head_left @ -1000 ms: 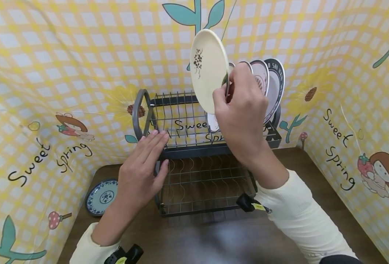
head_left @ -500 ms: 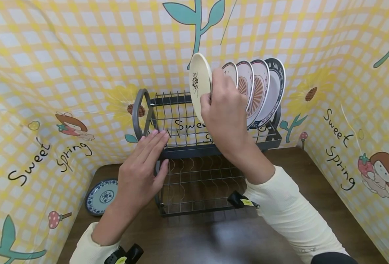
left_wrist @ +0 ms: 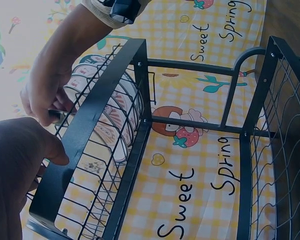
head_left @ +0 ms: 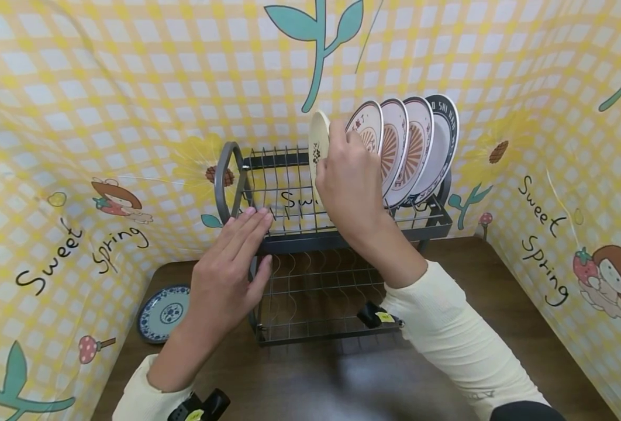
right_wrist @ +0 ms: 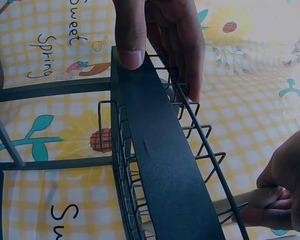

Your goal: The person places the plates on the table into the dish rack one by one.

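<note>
My right hand (head_left: pixel 349 175) pinches the near rim of a cream plate (head_left: pixel 318 131) with a small brown flower print. The plate stands on edge among the wires of the dark dish rack's (head_left: pixel 305 241) upper tier. In the right wrist view, the cream plate (right_wrist: pixel 255 199) shows edge-on between thumb and fingers. My left hand (head_left: pixel 226 269) holds the upper tier's front left corner. Its thumb lies on the front bar, its fingers reach over the wires. Right of the cream plate, several patterned plates (head_left: pixel 417 140) lean upright in a row.
A blue-and-white plate (head_left: pixel 158 310) lies on the brown table (head_left: pixel 310 380), left of the rack and partly behind my left forearm. The rack's lower wire tier (head_left: pixel 316 298) sits below. A yellow checked cloth (head_left: pixel 131 88) hangs behind and on both sides.
The cream plate has come down, held in my right hand, into the upper tier. It now stands more edge-on, uncovering the plates at right. My left hand stays on the rack corner.
</note>
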Action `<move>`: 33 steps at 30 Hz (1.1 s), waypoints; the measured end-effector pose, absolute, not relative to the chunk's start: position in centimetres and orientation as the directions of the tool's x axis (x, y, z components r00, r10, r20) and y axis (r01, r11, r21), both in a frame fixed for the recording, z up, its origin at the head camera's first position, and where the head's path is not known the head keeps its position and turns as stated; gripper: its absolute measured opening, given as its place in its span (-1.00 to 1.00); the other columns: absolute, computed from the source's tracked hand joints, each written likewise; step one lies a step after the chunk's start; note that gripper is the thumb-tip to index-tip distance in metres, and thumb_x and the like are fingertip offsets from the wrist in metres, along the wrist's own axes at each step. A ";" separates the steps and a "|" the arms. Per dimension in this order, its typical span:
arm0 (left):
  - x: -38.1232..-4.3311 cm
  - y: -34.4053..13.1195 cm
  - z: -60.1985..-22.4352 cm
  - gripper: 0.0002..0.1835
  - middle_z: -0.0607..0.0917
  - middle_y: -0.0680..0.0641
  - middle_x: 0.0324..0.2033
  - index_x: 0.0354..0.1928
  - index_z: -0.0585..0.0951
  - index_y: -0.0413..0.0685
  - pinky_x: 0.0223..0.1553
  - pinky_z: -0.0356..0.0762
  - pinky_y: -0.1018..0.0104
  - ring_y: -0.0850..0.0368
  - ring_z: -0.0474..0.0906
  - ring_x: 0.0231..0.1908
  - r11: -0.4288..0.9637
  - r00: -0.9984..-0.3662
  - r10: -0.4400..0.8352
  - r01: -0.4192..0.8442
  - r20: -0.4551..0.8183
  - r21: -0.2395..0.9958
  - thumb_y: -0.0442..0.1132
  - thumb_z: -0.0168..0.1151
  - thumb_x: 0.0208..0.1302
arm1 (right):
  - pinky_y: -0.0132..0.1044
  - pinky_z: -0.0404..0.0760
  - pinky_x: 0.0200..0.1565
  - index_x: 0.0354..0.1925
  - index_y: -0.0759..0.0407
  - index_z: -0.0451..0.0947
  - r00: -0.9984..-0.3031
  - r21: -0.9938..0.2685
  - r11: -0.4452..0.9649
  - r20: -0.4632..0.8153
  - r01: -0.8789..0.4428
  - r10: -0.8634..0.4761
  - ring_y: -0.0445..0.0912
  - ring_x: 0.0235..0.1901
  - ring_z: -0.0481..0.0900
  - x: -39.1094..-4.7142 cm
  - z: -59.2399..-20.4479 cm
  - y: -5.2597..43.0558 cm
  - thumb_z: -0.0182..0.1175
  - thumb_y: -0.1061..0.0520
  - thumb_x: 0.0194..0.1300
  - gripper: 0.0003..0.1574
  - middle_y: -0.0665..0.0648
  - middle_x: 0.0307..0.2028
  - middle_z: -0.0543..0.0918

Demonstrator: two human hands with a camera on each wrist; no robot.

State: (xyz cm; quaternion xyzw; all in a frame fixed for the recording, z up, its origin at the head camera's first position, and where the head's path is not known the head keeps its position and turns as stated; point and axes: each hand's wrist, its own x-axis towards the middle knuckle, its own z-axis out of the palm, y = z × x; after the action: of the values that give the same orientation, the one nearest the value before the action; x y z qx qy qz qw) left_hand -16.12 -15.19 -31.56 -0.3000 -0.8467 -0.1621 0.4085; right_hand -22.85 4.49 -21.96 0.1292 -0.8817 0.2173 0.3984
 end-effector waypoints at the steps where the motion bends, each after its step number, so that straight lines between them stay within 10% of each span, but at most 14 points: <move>1: -16.1 -15.2 -31.6 -0.34 0.51 -0.10 0.27 0.33 0.42 -0.12 0.39 0.26 0.06 -0.02 0.37 0.32 0.768 -0.486 0.376 0.640 0.789 0.029 -0.31 0.30 0.12 | -0.17 0.69 -0.52 -0.12 0.35 0.47 -0.659 -0.281 0.875 0.750 -0.395 -0.056 0.05 -0.51 0.63 -22.9 -22.0 4.5 0.06 0.34 0.21 -0.76 0.21 -0.50 0.56; 33: -16.1 -15.1 -31.6 -0.37 0.51 -0.10 0.27 0.33 0.42 -0.12 0.40 0.24 0.07 -0.03 0.38 0.32 0.778 -0.491 0.369 0.628 0.789 0.027 -0.26 0.25 0.17 | -0.11 0.74 -0.25 -0.27 0.26 0.43 -0.896 -0.271 0.950 0.443 -0.154 -0.019 0.16 -0.19 0.70 -23.0 -19.6 4.6 0.00 0.34 0.32 -0.93 0.27 -0.27 0.67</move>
State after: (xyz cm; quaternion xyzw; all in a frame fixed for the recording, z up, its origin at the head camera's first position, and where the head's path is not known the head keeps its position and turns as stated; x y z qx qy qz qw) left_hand -16.07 -15.07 -31.64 -0.2935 -0.8488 -0.1578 0.4105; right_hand -22.98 4.57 -19.59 0.0449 -0.9619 0.1513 0.2232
